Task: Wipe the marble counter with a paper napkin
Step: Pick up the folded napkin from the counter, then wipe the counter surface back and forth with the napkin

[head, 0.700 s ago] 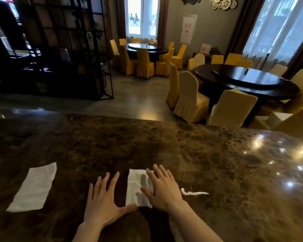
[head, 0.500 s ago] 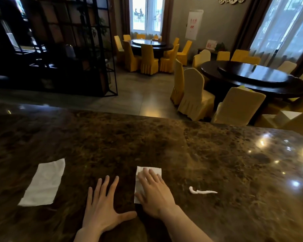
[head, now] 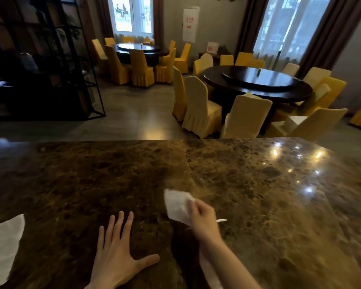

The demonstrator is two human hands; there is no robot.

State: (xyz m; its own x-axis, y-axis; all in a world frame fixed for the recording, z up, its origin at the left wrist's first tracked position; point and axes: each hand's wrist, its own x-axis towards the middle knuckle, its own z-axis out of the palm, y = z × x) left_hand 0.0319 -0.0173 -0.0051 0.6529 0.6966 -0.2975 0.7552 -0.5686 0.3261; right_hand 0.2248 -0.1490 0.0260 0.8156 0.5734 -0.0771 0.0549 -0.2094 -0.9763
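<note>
A dark brown marble counter [head: 258, 195] fills the lower half of the head view. My right hand [head: 204, 220] pinches a white paper napkin [head: 178, 205] and holds it lifted just above the counter near the middle. A small white smear or scrap [head: 221, 220] lies on the marble just right of that hand, partly hidden by it. My left hand [head: 117, 257] rests flat on the counter with its fingers spread, holding nothing.
A second white napkin [head: 2, 247] lies flat at the counter's left edge of view. Beyond the counter's far edge are round dark dining tables [head: 258, 84] ringed by yellow-covered chairs [head: 200, 109], and a black metal shelf [head: 50, 59] at left.
My right hand went from pressing flat on the napkin to pinching it and lifting it off the marble. The camera tilted, shifting the left napkin toward the frame edge.
</note>
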